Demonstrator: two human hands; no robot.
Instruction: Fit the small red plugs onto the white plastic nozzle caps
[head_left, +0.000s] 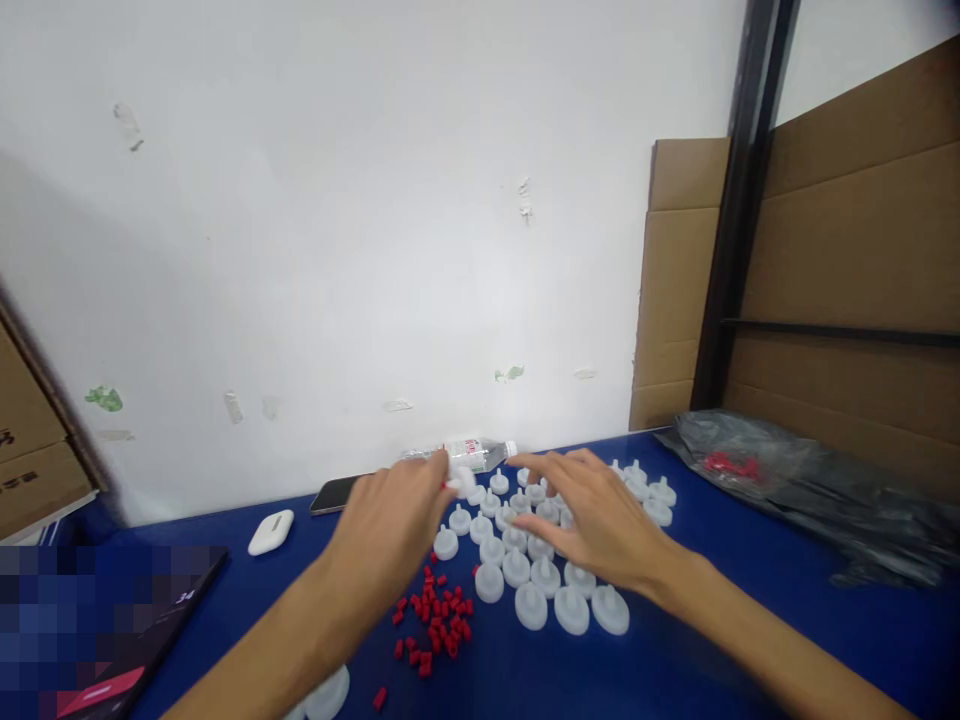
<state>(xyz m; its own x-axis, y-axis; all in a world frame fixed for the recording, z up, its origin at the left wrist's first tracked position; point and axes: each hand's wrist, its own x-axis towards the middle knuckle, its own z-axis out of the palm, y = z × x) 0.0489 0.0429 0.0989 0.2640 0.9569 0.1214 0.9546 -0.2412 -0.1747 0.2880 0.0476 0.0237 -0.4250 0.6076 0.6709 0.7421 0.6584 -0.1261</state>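
while held, white cap (463, 482) sits between left fingers (439, 478).

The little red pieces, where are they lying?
The red pieces lie heaped on the blue table, below the left hand, just left of the white caps.

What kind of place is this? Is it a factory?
Probably a small workshop or packing room. Many alike white caps and red bits lie on a blue table, with cardboard boxes stacked beside it.
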